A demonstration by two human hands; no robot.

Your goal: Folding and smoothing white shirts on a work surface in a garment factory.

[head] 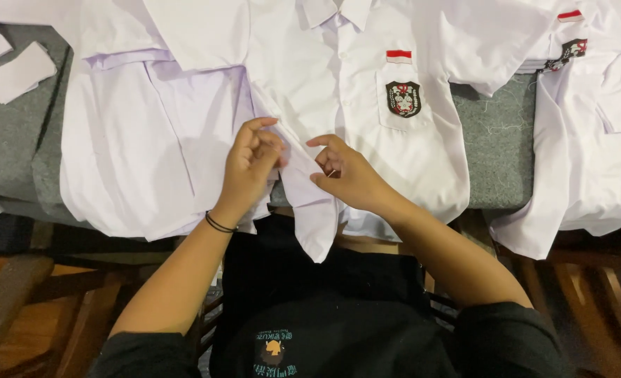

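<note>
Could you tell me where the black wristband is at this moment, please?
In the head view, the black wristband circles the person's left wrist, left of centre, just below the left hand that pinches the front edge of the white shirt.

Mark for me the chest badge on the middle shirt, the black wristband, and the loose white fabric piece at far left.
chest badge (403, 99), head view, centre of the dark shield on the pocket.
black wristband (219, 225), head view, band across the left wrist.
loose white fabric piece (19, 72), head view, middle of the piece on the grey table.
</note>
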